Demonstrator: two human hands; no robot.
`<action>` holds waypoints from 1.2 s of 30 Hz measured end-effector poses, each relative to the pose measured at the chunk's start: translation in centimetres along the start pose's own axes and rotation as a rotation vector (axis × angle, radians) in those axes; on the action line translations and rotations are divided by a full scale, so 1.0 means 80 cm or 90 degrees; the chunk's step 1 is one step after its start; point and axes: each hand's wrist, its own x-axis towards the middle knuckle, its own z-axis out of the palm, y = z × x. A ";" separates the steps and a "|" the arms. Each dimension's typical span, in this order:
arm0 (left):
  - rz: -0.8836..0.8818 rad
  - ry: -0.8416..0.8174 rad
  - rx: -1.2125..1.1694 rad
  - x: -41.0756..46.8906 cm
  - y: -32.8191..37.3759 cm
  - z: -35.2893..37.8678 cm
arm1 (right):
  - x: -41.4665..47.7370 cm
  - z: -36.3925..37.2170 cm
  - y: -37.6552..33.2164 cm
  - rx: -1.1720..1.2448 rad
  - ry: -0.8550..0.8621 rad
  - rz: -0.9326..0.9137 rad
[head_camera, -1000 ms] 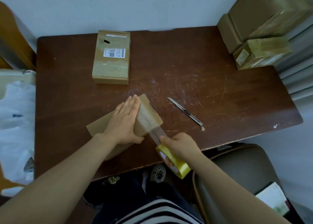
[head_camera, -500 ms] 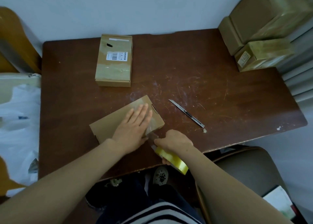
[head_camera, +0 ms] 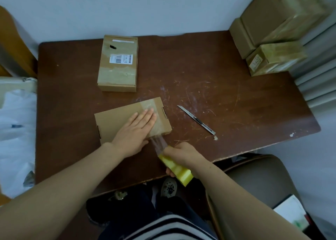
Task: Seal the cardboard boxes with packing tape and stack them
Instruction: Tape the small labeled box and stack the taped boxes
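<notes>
A flat cardboard box (head_camera: 116,119) lies on the brown table (head_camera: 218,87) near its front edge. My left hand (head_camera: 135,130) presses flat on the box's top, fingers over a clear tape strip (head_camera: 151,109) that runs across its right end. My right hand (head_camera: 181,155) grips a yellowish tape roll (head_camera: 176,169) just in front of the box, and a stretch of tape (head_camera: 159,142) runs from the roll to the box's front edge. A second taped box (head_camera: 118,65) with a white label lies further back on the table.
A utility knife (head_camera: 196,119) lies on the table to the right of the box. Stacked taped boxes (head_camera: 272,39) fill the back right corner. A chair (head_camera: 254,176) stands at the front right, and a white plastic bag (head_camera: 16,130) lies at the left.
The box has been laid flatter on the table. My left hand has slid right along the tape, and my right hand has pulled the roll toward me, off the box's front edge.
</notes>
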 end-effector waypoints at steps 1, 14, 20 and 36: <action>-0.003 -0.015 -0.012 -0.001 0.003 -0.007 | -0.003 0.003 0.000 0.040 0.003 0.008; -0.716 -0.127 -1.320 -0.045 0.085 -0.033 | -0.030 0.017 0.005 0.081 0.047 -0.078; -0.763 -0.080 -1.316 -0.029 0.092 -0.033 | -0.010 -0.063 -0.010 -0.062 0.176 -0.125; -0.859 0.033 -1.190 -0.028 0.105 -0.037 | 0.086 -0.160 -0.026 -0.582 0.263 -0.109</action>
